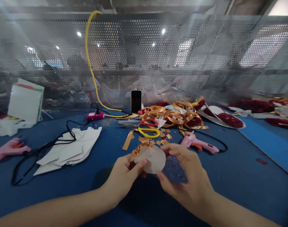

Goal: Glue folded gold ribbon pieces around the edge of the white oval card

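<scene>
A round white paper disc (155,160) is pinched by my left hand (123,171), its thumb lying over the white face. Gathered orange-gold ribbon pieces (141,148) line the disc's upper left edge. My right hand (186,167) curves around the right side of the disc with thumb and fingers apart. Its fingertips are at the disc's edge; whether they press on it I cannot tell. Beyond the disc lie scissors with a yellow handle (150,132), scissors with a red handle (148,122) and cut ribbon scraps (144,139).
Pink glue guns lie at left (10,149) and right (199,143), with black cords. White paper sheets (70,148) are stacked on the blue table (106,142). A ribbon heap (174,113), a phone (136,101) and a magenta power socket (95,116) stand before a perforated metal panel (144,47).
</scene>
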`<action>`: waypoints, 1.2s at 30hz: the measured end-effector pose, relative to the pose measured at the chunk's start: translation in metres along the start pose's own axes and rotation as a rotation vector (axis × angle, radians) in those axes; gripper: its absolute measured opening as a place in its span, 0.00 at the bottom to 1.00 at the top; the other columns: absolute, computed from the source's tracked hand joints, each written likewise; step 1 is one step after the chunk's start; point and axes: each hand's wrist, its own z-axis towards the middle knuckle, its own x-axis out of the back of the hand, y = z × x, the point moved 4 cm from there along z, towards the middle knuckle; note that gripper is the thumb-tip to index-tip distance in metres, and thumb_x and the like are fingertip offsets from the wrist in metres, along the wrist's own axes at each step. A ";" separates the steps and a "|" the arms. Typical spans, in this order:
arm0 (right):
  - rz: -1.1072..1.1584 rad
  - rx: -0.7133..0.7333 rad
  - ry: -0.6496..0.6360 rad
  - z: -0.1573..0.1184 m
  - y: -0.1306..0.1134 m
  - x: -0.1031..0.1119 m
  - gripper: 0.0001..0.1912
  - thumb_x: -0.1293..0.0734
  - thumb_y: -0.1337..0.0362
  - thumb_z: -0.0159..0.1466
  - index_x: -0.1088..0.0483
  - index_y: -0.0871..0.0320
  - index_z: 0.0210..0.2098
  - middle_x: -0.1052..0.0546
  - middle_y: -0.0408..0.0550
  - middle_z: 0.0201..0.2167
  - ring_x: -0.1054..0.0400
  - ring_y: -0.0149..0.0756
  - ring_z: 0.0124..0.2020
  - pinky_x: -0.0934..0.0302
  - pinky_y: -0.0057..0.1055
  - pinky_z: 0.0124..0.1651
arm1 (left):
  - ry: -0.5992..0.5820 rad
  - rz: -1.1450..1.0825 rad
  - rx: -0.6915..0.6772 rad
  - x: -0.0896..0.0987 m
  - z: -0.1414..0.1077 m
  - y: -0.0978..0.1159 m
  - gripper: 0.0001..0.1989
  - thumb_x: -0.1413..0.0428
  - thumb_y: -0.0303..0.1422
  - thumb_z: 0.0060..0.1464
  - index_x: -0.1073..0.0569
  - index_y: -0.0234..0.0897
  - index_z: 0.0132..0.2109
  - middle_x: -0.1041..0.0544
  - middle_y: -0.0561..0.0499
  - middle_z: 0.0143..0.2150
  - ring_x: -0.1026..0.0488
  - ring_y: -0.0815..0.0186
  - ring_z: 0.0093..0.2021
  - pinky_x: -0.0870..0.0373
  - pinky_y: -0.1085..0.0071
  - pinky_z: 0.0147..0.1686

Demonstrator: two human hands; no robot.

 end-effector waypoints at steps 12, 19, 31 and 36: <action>0.175 -0.076 -0.063 0.003 -0.006 0.007 0.25 0.25 0.63 0.58 0.33 0.50 0.52 0.19 0.44 0.40 0.21 0.35 0.39 0.25 0.27 0.42 | -0.084 0.213 -0.082 -0.001 -0.007 0.004 0.17 0.42 0.45 0.60 0.24 0.35 0.32 0.23 0.50 0.30 0.27 0.65 0.32 0.29 0.71 0.35; 0.016 -0.061 0.032 0.007 -0.007 0.012 0.11 0.29 0.65 0.61 0.31 0.50 0.42 0.21 0.37 0.30 0.24 0.27 0.27 0.28 0.20 0.32 | -0.167 0.311 -0.101 -0.005 -0.012 0.005 0.15 0.43 0.38 0.62 0.23 0.33 0.31 0.23 0.50 0.27 0.26 0.69 0.27 0.29 0.76 0.29; -0.125 -0.121 -0.019 0.013 -0.001 0.011 0.02 0.32 0.66 0.63 0.28 0.52 0.35 0.19 0.39 0.25 0.25 0.30 0.22 0.29 0.25 0.28 | -0.102 0.168 0.038 -0.007 -0.015 0.008 0.13 0.39 0.36 0.53 0.25 0.33 0.26 0.23 0.51 0.22 0.26 0.70 0.20 0.25 0.78 0.21; -0.011 -0.197 -0.096 0.014 0.005 0.006 0.03 0.31 0.63 0.63 0.29 0.53 0.37 0.18 0.40 0.28 0.23 0.30 0.26 0.31 0.22 0.24 | -0.103 0.102 0.115 -0.007 -0.012 0.006 0.11 0.38 0.35 0.52 0.24 0.33 0.26 0.24 0.53 0.21 0.27 0.71 0.19 0.26 0.79 0.21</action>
